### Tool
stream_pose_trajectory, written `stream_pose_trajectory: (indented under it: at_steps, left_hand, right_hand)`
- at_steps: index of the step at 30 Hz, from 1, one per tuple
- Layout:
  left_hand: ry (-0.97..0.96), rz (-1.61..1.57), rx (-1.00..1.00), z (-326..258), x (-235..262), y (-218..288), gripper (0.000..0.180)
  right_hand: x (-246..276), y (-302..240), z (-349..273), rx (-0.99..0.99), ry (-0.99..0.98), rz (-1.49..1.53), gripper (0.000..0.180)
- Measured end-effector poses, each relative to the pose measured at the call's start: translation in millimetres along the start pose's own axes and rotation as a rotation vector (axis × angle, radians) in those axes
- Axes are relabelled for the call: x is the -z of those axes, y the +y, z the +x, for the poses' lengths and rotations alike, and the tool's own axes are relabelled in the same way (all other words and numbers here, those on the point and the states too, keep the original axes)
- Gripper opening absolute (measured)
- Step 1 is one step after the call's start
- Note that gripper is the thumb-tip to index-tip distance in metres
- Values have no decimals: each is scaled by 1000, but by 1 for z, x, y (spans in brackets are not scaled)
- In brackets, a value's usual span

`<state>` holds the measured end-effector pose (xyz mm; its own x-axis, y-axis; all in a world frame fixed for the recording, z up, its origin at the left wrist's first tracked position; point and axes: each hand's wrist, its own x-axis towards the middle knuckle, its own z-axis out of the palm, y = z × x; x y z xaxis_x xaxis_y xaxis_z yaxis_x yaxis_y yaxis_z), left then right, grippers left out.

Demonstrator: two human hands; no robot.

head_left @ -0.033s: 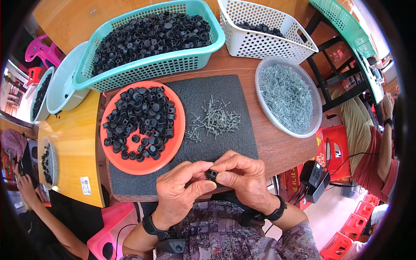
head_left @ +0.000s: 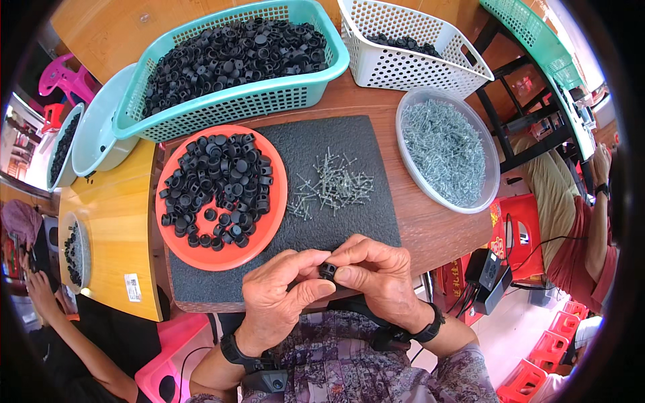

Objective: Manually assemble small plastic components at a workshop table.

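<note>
A small round black plastic cap [head_left: 327, 271] is pinched between my two hands over the front edge of the table. My left hand [head_left: 275, 289] curls around its left side, with the index fingertip above it and the thumb below. From the other side my right hand [head_left: 379, 277] presses its thumb to the cap, the index finger bent over the top. The fingers partly cover the cap; whether a pin is in it I cannot make out. Beyond my hands a loose pile of thin metal pins [head_left: 336, 185] lies on a dark grey mat [head_left: 366, 144]. Left of it, a red-orange plate [head_left: 265, 245] holds many similar caps [head_left: 222, 161].
A turquoise basket [head_left: 295, 91] full of black parts stands at the back, with a white basket [head_left: 403, 77] beside it. To the right is a clear tub [head_left: 489, 181] of metal pins. A yellow table [head_left: 114, 221] adjoins on the left, and other people's arms [head_left: 57, 316] show at both sides.
</note>
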<state>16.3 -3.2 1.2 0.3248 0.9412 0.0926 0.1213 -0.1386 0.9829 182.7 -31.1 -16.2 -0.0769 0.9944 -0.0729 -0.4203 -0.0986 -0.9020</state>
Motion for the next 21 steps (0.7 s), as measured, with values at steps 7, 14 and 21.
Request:
stream_pose_trajectory:
  at_steps: [7,14,21]
  left_hand:
    - [-25,131,-66,2,1,3,34]
    - [-74,128,-66,7,1,-2,32]
    - [-127,178,-68,6,2,-4,33]
  right_hand:
    - [1,-2,0,12,9,-78,13]
    - [6,-5,5,48,-24,-131,13]
    - [5,-4,2,-10,-6,-74,10]
